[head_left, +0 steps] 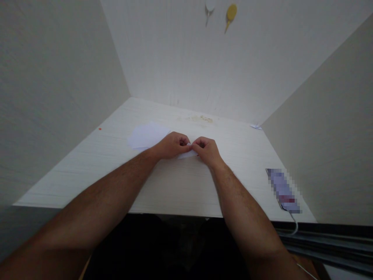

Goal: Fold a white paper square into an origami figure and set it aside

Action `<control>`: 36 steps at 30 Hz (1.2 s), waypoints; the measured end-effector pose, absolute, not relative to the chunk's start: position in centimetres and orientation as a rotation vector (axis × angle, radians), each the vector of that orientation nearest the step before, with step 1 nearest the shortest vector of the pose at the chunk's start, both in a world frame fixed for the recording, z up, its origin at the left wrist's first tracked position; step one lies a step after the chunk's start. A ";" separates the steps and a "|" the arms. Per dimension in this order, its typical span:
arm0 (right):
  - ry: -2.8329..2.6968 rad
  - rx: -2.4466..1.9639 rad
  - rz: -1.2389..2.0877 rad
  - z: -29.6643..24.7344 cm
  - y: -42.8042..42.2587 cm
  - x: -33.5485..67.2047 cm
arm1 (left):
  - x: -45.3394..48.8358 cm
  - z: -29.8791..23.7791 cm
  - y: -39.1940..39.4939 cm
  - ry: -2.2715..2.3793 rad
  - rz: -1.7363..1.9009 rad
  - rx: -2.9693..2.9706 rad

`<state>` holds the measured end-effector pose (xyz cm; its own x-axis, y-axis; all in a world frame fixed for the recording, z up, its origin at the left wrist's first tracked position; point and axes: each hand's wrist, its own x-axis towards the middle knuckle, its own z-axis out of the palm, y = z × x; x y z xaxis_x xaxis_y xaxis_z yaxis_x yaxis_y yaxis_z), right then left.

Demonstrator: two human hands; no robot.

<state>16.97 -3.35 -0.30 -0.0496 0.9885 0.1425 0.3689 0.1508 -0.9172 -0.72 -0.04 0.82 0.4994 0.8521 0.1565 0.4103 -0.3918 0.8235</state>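
Note:
A small piece of white paper (186, 154) is pinched between my two hands over the middle of the white desk (175, 186). My left hand (175, 145) is closed, its thumb and fingers gripping the paper from the left. From the right, my right hand (206, 149) also pinches it, thumb against the fingers. The thumbs nearly meet, and the fingers cover much of the paper, so its full shape is hidden. Beside my left hand lie several loose white sheets of paper (147, 134), spread over one another.
A blurred-out phone-like device (282, 190) with a white cable (296, 225) lies at the right edge. A paper scrap (256, 126) sits in the back right corner. Panels enclose the desk on three sides; a yellow hook (231, 12) and a white hook (210, 7) are on the back wall (186, 58).

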 end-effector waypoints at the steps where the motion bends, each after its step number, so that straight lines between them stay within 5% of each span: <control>1: -1.573 -1.349 0.904 -0.3 -3.3 17.0 | -0.7 0.8 0.0 1.033 0.752 1.997; 36: -1.449 -1.269 0.861 -0.4 -3.4 16.4 | 0.1 0.3 -0.6 0.946 0.760 1.857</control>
